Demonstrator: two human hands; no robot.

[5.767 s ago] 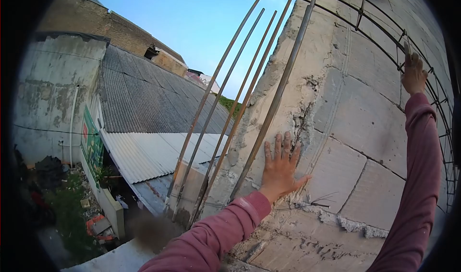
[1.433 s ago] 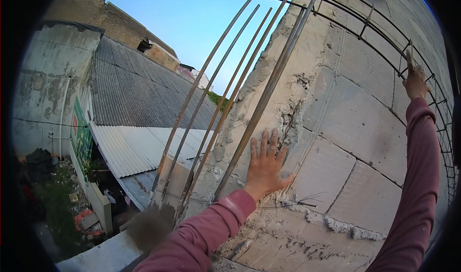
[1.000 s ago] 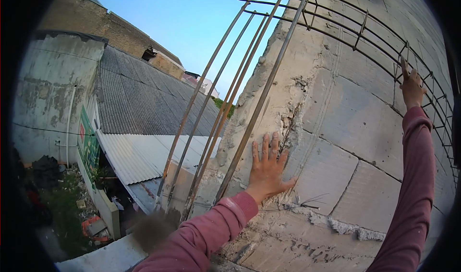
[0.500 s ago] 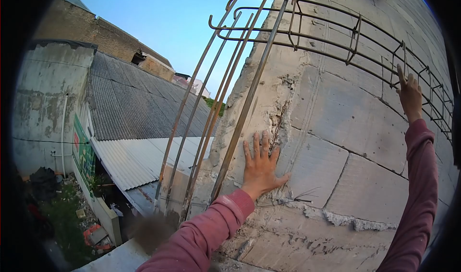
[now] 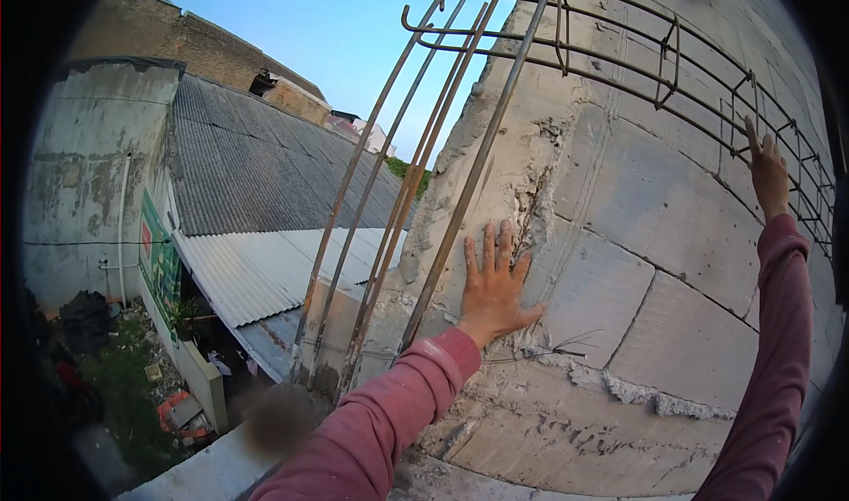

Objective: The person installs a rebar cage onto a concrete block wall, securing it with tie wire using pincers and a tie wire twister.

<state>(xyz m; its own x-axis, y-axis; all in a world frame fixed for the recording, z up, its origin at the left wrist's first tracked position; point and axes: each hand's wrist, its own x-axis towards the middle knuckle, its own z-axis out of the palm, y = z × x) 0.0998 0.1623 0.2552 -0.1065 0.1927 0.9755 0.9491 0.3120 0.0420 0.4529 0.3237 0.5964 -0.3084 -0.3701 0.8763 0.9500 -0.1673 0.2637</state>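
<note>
My left hand (image 5: 497, 290) lies flat with fingers spread on the rough concrete column edge, beside a vertical crack. Up and to the right, my right hand (image 5: 769, 175) is at the rebar cage (image 5: 668, 63), its index finger pointing up and the other fingers bent at the bars. The cage is made of long bars tied with small stirrups and runs along the block wall (image 5: 654, 191). Its hooked left ends reach past several upright rebars (image 5: 478, 160). Both arms wear dusty pink sleeves.
Corrugated roofs (image 5: 274, 160) slope away at the left, below the wall. Farther down is a ground area (image 5: 133, 395) with rubble and plants. A short wire (image 5: 570, 351) sticks out of the wall near my left hand. A concrete ledge (image 5: 208, 470) runs along the bottom.
The view has shifted slightly, so the wall, cage and rebars appear farther right and higher. My left hand stays flat on the concrete and my right hand stays at the cage.
</note>
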